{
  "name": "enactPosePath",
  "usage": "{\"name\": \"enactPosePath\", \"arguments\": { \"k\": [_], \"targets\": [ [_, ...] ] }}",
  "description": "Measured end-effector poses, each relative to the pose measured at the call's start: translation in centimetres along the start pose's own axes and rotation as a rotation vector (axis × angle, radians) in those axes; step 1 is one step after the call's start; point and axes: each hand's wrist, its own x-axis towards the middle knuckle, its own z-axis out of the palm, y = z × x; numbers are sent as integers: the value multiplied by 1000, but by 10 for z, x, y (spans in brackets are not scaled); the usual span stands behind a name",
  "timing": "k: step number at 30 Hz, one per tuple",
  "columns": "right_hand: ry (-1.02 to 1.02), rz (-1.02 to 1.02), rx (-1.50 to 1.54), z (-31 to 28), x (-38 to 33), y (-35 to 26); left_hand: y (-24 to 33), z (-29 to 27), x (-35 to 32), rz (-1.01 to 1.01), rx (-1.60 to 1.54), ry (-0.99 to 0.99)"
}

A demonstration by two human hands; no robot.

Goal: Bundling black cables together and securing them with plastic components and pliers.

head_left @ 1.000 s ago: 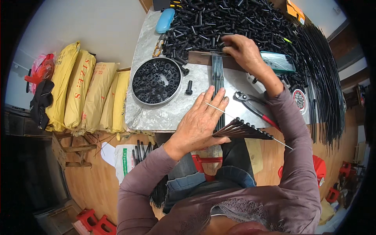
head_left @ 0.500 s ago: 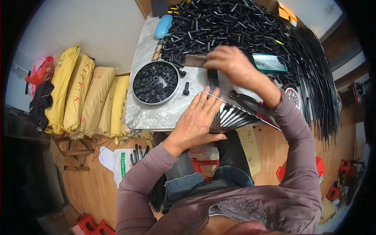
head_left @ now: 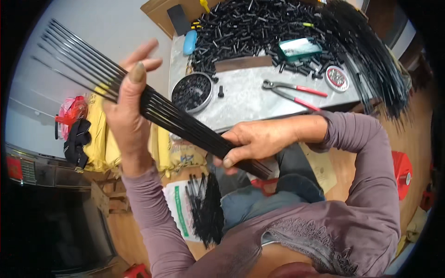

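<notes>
A bundle of thin black rods (head_left: 181,123) slants across in front of me, above my lap and the table's near left edge. Its far ends fan apart at the upper left. My left hand (head_left: 130,104) holds the upper part, the thumb lying over the rods and some fingers stretched out behind. Lower down, my right hand (head_left: 252,141) is closed round the bundle near its other end. Red-handled pincers (head_left: 295,94) lie with their handles apart on the grey table (head_left: 245,102). A single short black piece (head_left: 220,91) lies left of them.
A heap of short black pieces (head_left: 245,28) covers the back of the table. Nearby are a round tin (head_left: 191,92) of small black parts, a green box (head_left: 301,48), a small round dish (head_left: 337,78) and long black rods (head_left: 380,60). Yellow sacks (head_left: 96,134) stand left.
Both hands have left the tabletop, bringing the rod bundle up and leftward, tilted. The pincers, partly covered before, now show fully. My view has shifted too.
</notes>
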Motion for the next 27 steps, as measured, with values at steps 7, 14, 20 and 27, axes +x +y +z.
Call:
{"name": "enactPosePath", "arguments": {
  "k": [7, 14, 20, 27],
  "targets": [
    [-369, 405, 330, -7, -26, 113, -15, 8, -167, -842, 295, -897],
    [-696, 552, 95, 34, -21, 127, -7, 83, -191, -688, -40, -1250],
    [-568, 289, -613, 65, -24, 117, -30, 94, -284, -1394, -956, -1278],
    [-267, 142, 194, 80, -66, 10, -53, 58, -215, -1172, -862, -912]
  ]
}}
